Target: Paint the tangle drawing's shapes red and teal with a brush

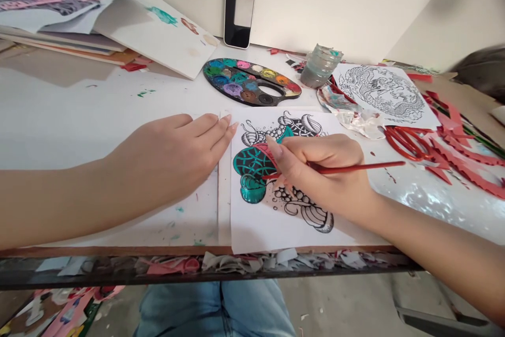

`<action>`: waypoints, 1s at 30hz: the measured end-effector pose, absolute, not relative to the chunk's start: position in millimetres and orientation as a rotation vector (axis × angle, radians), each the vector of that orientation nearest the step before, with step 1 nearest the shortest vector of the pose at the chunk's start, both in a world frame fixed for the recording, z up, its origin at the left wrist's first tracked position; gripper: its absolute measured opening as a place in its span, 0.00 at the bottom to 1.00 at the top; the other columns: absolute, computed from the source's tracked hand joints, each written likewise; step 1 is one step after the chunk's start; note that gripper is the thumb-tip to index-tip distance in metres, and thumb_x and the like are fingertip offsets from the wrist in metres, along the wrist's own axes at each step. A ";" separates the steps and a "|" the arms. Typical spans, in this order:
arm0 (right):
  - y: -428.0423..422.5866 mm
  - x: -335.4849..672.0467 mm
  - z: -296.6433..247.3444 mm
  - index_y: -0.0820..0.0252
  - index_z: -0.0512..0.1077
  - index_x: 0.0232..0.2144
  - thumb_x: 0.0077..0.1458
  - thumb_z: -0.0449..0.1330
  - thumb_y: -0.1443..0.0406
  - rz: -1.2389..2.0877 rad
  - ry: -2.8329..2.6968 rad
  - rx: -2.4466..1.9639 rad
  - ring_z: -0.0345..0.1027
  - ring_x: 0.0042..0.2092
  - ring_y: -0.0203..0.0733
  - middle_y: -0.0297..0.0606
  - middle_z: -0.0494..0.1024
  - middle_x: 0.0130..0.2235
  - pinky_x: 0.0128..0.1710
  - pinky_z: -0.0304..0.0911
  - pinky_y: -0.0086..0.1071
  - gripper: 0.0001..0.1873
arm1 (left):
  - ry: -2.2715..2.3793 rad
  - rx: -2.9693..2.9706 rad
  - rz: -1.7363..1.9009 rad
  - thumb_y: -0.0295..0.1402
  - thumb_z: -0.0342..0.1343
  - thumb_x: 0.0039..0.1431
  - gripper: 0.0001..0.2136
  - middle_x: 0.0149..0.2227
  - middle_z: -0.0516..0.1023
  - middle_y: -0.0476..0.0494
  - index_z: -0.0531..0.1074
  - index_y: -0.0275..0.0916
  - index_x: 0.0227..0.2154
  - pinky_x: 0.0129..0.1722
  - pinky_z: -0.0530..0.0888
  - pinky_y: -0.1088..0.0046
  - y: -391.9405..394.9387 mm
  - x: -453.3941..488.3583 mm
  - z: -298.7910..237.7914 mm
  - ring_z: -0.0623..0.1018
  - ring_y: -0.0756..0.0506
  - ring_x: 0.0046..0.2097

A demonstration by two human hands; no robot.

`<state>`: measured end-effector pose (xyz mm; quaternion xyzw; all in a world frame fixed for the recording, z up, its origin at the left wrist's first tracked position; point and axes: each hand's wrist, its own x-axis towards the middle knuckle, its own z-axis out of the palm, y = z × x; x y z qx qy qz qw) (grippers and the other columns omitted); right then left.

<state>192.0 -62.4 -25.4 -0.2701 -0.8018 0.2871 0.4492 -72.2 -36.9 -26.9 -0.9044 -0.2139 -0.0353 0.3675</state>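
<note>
A thin red paintbrush (361, 167) is pinched in my right hand (327, 169), its tip down at the painted part of a patterned drawing. The paper (252, 229) with that drawing lies in front of me, partly coloured in teal and pink-red, the rest in black outline. My right hand covers the drawing's middle and right. My left hand (185, 147) lies flat with fingers stretched out, fingertips at the paper's upper left edge. Behind the paper sits an oval paint palette (252, 82) with several colours in its wells.
A phone (240, 6) leans on the wall. A jar of cloudy water (320, 66) stands right of the palette, near crumpled tissue (361, 120) and a dragon drawing (384, 92). Red scissors handles (408, 143) and red paper scraps lie right. Boards (158, 32) are stacked at the back left.
</note>
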 end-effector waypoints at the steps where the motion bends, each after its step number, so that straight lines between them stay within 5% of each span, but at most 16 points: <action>1: -62.5 192.1 -25.2 0.59 0.60 0.19 0.81 0.64 0.58 0.711 -1.988 -0.666 0.58 0.22 0.28 0.28 0.68 0.19 0.20 0.52 0.30 0.36 | -0.542 -2.323 -0.097 0.15 0.42 0.73 0.26 0.61 0.87 0.25 0.79 0.20 0.64 0.44 0.86 0.60 -37.4 -72.3 -26.5 0.88 0.35 0.56; 15: -61.3 191.5 -27.7 0.60 0.59 0.20 0.77 0.70 0.60 0.749 -1.977 -0.605 0.56 0.22 0.27 0.26 0.66 0.20 0.22 0.52 0.30 0.35 | -0.566 -2.363 -0.081 0.14 0.41 0.72 0.27 0.64 0.85 0.23 0.77 0.19 0.66 0.42 0.86 0.58 -38.4 -73.3 -24.3 0.88 0.33 0.58; 23: -62.9 193.0 -24.2 0.58 0.59 0.19 0.77 0.69 0.57 0.731 -2.034 -0.628 0.59 0.22 0.29 0.28 0.68 0.19 0.23 0.56 0.32 0.36 | -0.696 -2.436 0.029 0.14 0.41 0.71 0.31 0.67 0.83 0.27 0.76 0.28 0.70 0.47 0.86 0.57 -39.3 -71.4 -20.9 0.86 0.34 0.61; 30: -63.3 192.7 -23.2 0.58 0.61 0.19 0.76 0.70 0.57 0.740 -2.011 -0.663 0.60 0.21 0.29 0.28 0.70 0.19 0.20 0.54 0.31 0.35 | -0.637 -2.413 -0.035 0.15 0.40 0.72 0.29 0.65 0.85 0.25 0.76 0.23 0.68 0.44 0.84 0.57 -38.4 -73.3 -23.7 0.86 0.34 0.60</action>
